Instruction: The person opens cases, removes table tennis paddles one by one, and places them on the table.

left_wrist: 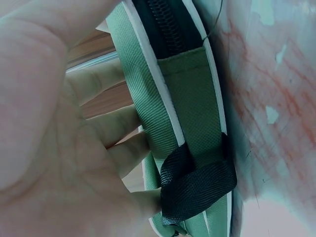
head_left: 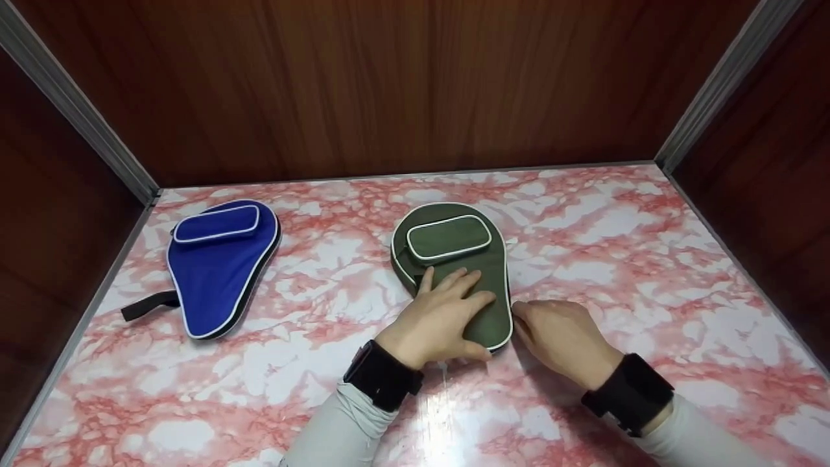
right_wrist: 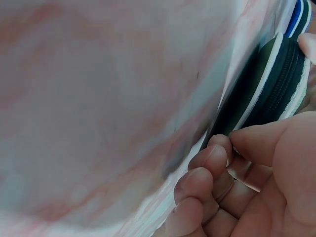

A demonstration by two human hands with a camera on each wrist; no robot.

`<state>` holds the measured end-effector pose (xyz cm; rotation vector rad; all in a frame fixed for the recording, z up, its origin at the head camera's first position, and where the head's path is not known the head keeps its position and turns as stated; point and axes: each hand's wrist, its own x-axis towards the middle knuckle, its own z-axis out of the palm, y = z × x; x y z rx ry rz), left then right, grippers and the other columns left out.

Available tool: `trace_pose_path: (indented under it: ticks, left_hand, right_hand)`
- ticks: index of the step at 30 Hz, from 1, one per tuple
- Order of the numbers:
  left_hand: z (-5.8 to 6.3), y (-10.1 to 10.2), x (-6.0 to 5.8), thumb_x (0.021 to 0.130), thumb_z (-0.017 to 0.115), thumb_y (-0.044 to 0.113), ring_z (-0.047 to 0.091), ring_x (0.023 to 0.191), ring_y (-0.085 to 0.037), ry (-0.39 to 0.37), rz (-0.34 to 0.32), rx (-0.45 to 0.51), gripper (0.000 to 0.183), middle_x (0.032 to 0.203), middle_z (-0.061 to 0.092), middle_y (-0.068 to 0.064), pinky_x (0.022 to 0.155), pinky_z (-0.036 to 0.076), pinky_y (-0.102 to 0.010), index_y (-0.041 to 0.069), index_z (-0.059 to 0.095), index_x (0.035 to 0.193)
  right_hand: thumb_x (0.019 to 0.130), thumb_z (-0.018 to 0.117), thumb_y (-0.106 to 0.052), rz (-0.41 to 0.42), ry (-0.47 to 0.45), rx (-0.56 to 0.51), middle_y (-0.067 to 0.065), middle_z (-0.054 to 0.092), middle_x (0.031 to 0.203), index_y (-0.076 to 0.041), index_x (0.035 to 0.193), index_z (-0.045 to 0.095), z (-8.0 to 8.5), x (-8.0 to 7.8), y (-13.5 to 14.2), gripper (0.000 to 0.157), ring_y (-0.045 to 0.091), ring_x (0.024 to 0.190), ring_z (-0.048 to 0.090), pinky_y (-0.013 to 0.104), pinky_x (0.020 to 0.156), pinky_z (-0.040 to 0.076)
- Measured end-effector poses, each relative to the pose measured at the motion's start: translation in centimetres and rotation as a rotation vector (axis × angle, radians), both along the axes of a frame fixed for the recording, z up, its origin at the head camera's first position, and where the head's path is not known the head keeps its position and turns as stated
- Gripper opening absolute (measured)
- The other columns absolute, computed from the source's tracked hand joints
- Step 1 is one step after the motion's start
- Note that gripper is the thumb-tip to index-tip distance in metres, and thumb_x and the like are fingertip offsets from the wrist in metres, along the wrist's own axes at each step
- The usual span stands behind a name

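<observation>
A green table tennis bat case (head_left: 447, 240) with white piping and a small front pocket lies flat, its narrow end towards me. My left hand (head_left: 441, 321) rests on its lower front with the fingers spread. In the left wrist view, a black strap loop (left_wrist: 197, 190) and part of the black zip (left_wrist: 167, 24) show along the case's side. At the right edge of the case, my right hand (head_left: 561, 334) has thumb and forefinger pinched together on the zip. The other fingers curl in, and the zip pull itself is hidden between the fingertips.
To the left lies a blue bat case (head_left: 217, 272) of the same shape, its black strap (head_left: 150, 303) sticking out sideways. Both cases lie on a red-and-white marbled tabletop (head_left: 337, 389). Dark wood panels (head_left: 415, 91) with grey metal corner strips enclose the back and sides.
</observation>
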<state>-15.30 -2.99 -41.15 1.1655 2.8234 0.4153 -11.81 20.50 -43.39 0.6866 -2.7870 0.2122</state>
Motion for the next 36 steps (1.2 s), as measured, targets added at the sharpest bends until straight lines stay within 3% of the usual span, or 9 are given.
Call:
trace_pose_path:
  ticks: [12,19,25,36]
  left_hand:
    - [-0.3,-0.3,0.0,0.084,0.092,0.058,0.030,0.165,-0.032,-0.002,-0.001,0.018,0.085,0.174,0.041,-0.013,0.128,0.018,-0.070,0.024,0.063,0.156]
    - [0.1,-1.5,-0.5,0.106,0.073,0.040,0.031,0.165,-0.026,-0.072,-0.055,0.040,0.050,0.175,0.041,-0.006,0.131,0.017,-0.065,0.029,0.066,0.154]
    - [0.1,-1.9,-0.7,0.107,0.071,0.040,0.034,0.163,-0.026,-0.004,-0.087,0.039,0.048,0.173,0.045,-0.005,0.130,0.022,-0.062,0.033,0.067,0.154]
    - [-0.7,-0.7,-0.3,0.106,0.067,0.052,0.045,0.157,-0.030,0.186,0.041,0.015,0.050,0.168,0.052,-0.008,0.123,0.036,-0.054,0.037,0.068,0.153]
  right_hand:
    - [0.101,0.078,-0.014,0.021,-0.029,0.012,-0.008,0.058,0.064,-0.022,0.080,0.062,0.0,1.8,-0.1,0.027,0.021,0.067,0.070,0.044,0.061,0.055]
    - [0.102,0.076,-0.018,0.049,-0.045,0.017,-0.011,0.053,0.062,-0.023,0.076,0.056,0.0,2.9,-0.5,0.034,0.018,0.061,0.066,0.041,0.056,0.052]
    - [0.101,0.076,-0.018,0.050,-0.049,0.005,-0.012,0.051,0.062,-0.024,0.074,0.055,0.0,3.3,-0.6,0.035,0.016,0.060,0.065,0.041,0.055,0.050]
    - [0.103,0.075,-0.019,0.022,-0.040,-0.012,-0.013,0.054,0.064,-0.026,0.075,0.054,-0.2,3.4,-0.2,0.036,0.016,0.066,0.068,0.040,0.058,0.052]
